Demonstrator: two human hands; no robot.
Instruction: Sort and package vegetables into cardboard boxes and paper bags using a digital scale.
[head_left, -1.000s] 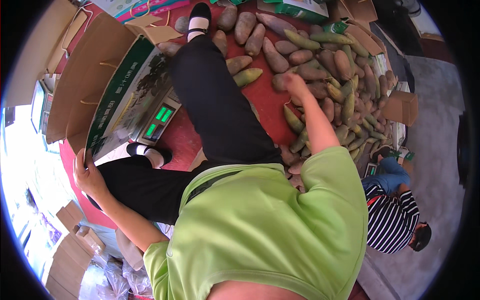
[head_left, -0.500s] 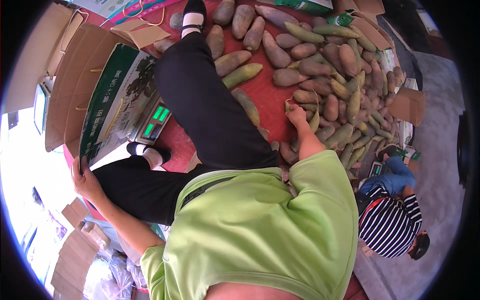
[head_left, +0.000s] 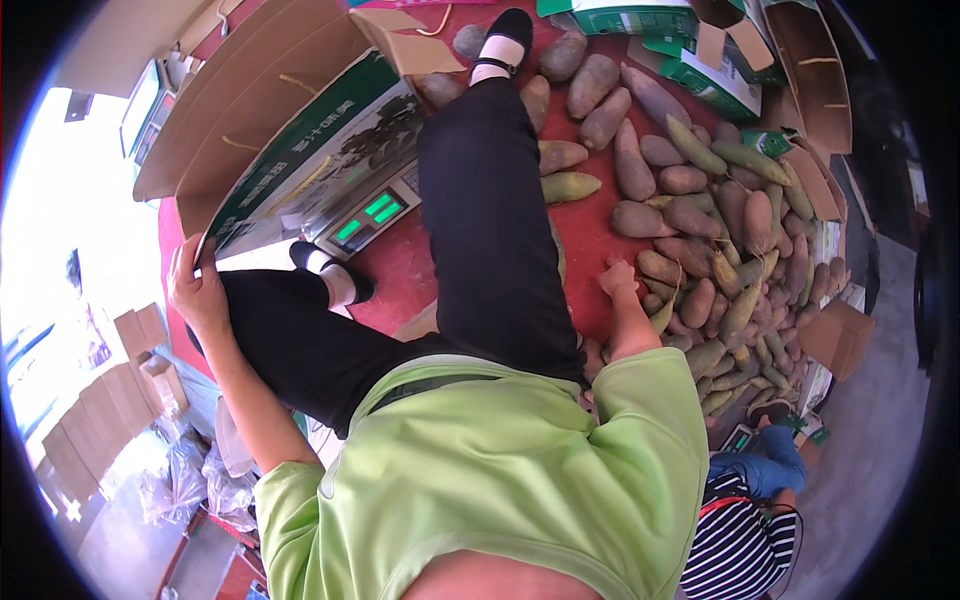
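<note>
At the left, my left hand (head_left: 200,290) grips the lower near edge of a big cardboard carton (head_left: 330,150), green and white with a printed picture, its brown flaps spread out. The carton stands tilted on a digital scale (head_left: 370,220) with lit green displays. My right hand (head_left: 618,280) is over the red surface, beside the near-left side of a large heap of long radish-like roots (head_left: 700,300), reddish-brown and green. Its fingers look loosely bent and apart, with nothing visible in them. A green root (head_left: 570,187) lies beside my raised knee.
Green cartons (head_left: 700,75) stand at the back right. A person in a striped top (head_left: 740,540) crouches at the lower right, near another small scale (head_left: 738,438). Plastic bags (head_left: 170,485) and folded cardboard (head_left: 100,420) lie at the lower left.
The whole view has swung, shifting the scene rightward. The small green piece at my right fingertips no longer shows. My left hand stays on the carton's edge.
</note>
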